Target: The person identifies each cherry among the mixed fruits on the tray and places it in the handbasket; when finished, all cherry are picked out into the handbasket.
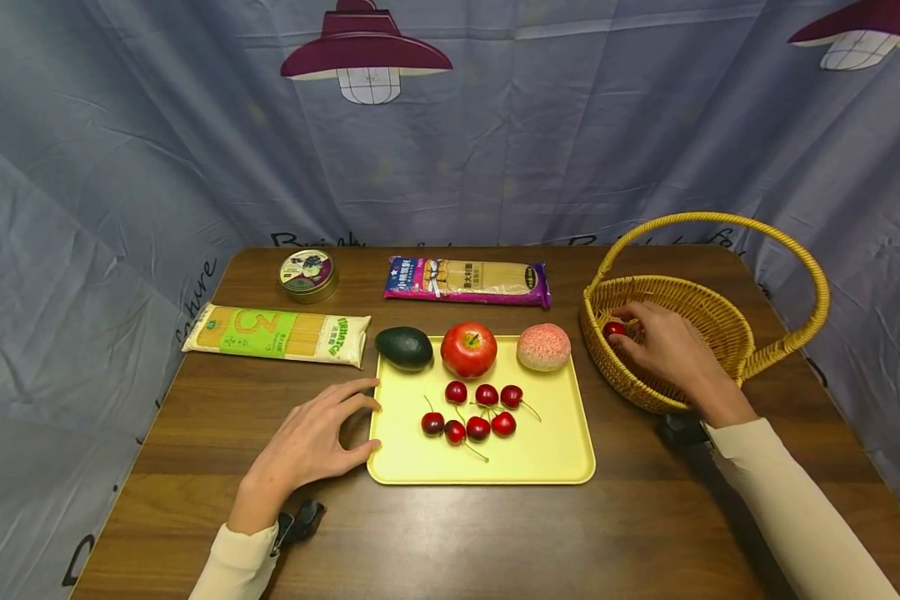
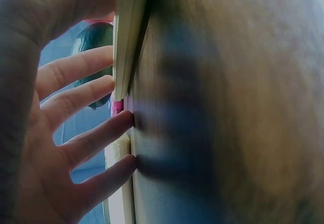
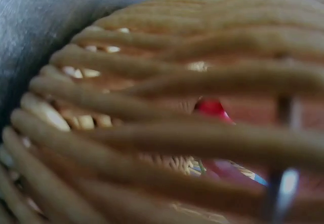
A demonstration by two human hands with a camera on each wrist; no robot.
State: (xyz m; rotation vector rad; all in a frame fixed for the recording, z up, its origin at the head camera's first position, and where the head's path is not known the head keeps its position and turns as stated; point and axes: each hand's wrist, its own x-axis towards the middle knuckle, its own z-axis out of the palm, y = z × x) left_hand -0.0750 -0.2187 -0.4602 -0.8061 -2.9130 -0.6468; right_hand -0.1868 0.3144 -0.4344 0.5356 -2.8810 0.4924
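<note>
Inside the wicker basket (image 1: 693, 296), my right hand (image 1: 663, 346) pinches a red cherry (image 1: 613, 330) between thumb and fingers. The basket's weave (image 3: 152, 87) fills most of the right wrist view, and a bit of the red cherry (image 3: 211, 107) shows through a gap. My left hand (image 1: 307, 442) touches the left edge of the yellow tray (image 1: 547, 454) with spread fingers and thumb. Several cherries (image 1: 477, 428) with stems lie in the middle of the tray. Behind them sit an avocado (image 1: 405, 348), a red apple (image 1: 468, 350) and a peach (image 1: 543, 347).
A green-labelled noodle pack (image 1: 277, 333) lies left of the tray, near a round tin (image 1: 307, 276). Behind the tray is a purple noodle pack (image 1: 467, 281). The basket's tall handle (image 1: 802, 250) arches over its right side. A curtain (image 1: 495, 125) hangs behind the table.
</note>
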